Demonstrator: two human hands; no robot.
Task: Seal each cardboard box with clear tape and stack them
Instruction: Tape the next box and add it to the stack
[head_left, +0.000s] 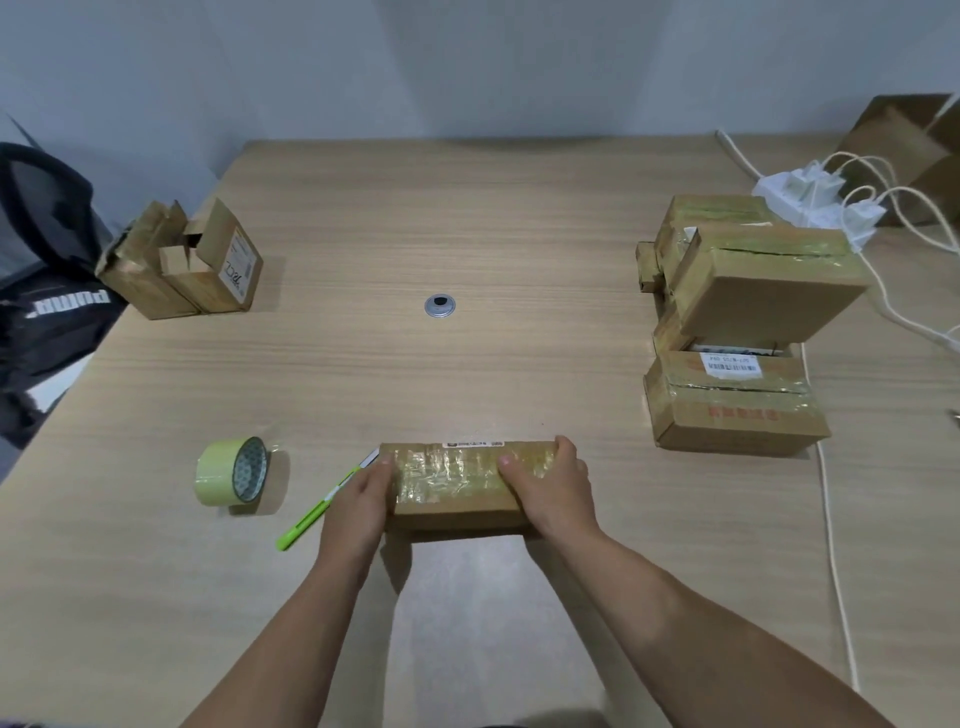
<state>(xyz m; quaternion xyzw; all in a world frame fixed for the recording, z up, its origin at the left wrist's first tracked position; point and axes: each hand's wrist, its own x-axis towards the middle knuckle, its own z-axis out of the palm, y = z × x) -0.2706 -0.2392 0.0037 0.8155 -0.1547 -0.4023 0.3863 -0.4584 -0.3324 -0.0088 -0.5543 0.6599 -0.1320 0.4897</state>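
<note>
Flat box (452, 480), top taped over, lies low at the tabletop (467, 234) near edge; contact w/ surface unclear. Left hand (363, 499) and right hand (550, 493) clamp its short ends, fingers (565, 450) curled round the edges, prob. to carry it level. Tape roll (231, 473) and green cutter (311, 514) are just left of box, kept handy. Sealed stack (737, 322) is well right; unsealed boxes (176, 270) far left, awaiting tape.

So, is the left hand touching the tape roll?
Apart. The head view shows bare table and a green cutter between the tape roll and the left hand, which grips the box.
</note>
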